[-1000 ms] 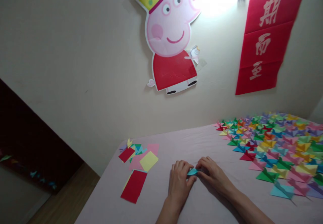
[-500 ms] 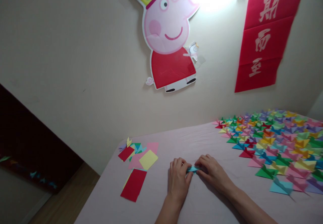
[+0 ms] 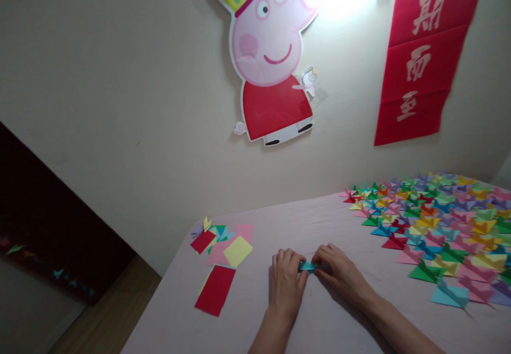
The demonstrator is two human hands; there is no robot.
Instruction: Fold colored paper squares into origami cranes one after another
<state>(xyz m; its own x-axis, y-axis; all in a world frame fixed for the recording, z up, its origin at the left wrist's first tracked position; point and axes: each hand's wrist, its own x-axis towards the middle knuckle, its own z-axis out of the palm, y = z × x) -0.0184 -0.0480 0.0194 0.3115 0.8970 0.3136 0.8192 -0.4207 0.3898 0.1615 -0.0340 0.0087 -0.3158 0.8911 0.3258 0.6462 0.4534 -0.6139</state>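
Observation:
A small piece of folded blue paper (image 3: 307, 266) lies low over the pale pink cloth, held between both hands. My left hand (image 3: 286, 278) grips its left end with thumb and fingers, the other fingers bent. From the right, my right hand (image 3: 337, 269) pinches the opposite end. Only the middle strip of the paper shows; the fingertips cover its ends. To the left of my hands lie a red sheet (image 3: 215, 290), a yellow square sheet (image 3: 238, 251) and a pink sheet (image 3: 217, 254).
Rows of folded paper cranes (image 3: 435, 226) in many colours cover the right side of the cloth-covered surface (image 3: 255, 317). A small heap of coloured paper pieces (image 3: 215, 234) sits at its far left corner. Behind rises a wall with a pig cutout (image 3: 275, 109) and a red banner (image 3: 415, 72).
The whole view has shifted slightly, so everything appears a little further right. Both hands keep their hold on the blue paper, with barely any change in finger position.

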